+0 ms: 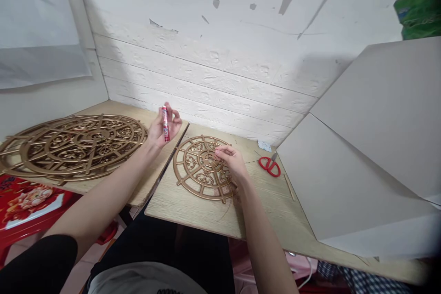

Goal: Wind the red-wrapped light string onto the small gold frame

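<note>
The left hand (171,125), raised above the table's back left corner, has its grip closed around a red tube (166,124). The right hand (234,161) hovers over the gold openwork disc (204,178), fingertips drawn together; whether that grip pinches anything, I cannot tell. The disc lies flat against the left edge of the table (275,213), beside the gap, so a sideways push could tip its rim over that gap. A thin strand (228,211) curves past the disc's front right rim towards the front edge; the right wrist, so near, could snag it and drag it off line. If the tube contains glue, squeezing it too hard could smear the scrollwork. The red scissors (269,166), near the right edge, seem out of harm's way.
</note>
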### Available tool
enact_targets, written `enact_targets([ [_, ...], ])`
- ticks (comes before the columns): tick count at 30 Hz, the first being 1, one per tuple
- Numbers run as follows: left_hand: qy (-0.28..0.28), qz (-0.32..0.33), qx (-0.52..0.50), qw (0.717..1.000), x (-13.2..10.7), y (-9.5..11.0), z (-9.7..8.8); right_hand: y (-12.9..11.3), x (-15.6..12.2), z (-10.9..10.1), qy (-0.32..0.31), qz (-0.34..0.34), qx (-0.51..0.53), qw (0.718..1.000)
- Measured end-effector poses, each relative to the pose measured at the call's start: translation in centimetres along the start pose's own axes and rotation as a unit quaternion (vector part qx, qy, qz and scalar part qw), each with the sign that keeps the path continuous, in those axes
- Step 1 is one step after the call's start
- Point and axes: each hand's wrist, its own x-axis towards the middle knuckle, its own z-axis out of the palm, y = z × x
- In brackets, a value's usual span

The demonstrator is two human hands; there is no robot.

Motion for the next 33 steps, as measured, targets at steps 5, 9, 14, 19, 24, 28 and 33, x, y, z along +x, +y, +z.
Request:
enact_targets([
  [5,-0.126,-0.191,0.258,0.938,-1.1,-2.3,-0.1,0.2,0.4,-0.1,0.015,-0.018,0.015,1.000],
  [9,-0.152,-0.248,0.392,0.873,-2.2,-4.0,0.2,0.3,0.4,0.0,0.019,-0.011,0.032,0.999],
  [14,-0.151,-0.263,0.440,0.845,-2.5,-5.1,-0.2,0.7,0.5,0.3,0.018,-0.019,0.061,0.998],
  [19,-0.137,-0.257,0.443,0.848,-2.3,-5.3,-0.7,1.0,0.5,0.6,-0.004,-0.013,0.061,0.998],
  [24,-0.131,-0.243,0.433,0.858,-2.3,-5.2,-0.8,0.7,0.4,0.2,0.013,-0.003,0.035,0.999],
  [28,-0.139,-0.232,0.415,0.869,-2.4,-4.9,-0.3,0.5,0.4,-0.3,0.030,-0.014,0.002,0.999],
  [33,-0.114,-0.193,0.343,0.912,-2.2,-4.4,0.0,0.4,0.3,-0.1,0.028,-0.006,0.016,0.999],
])
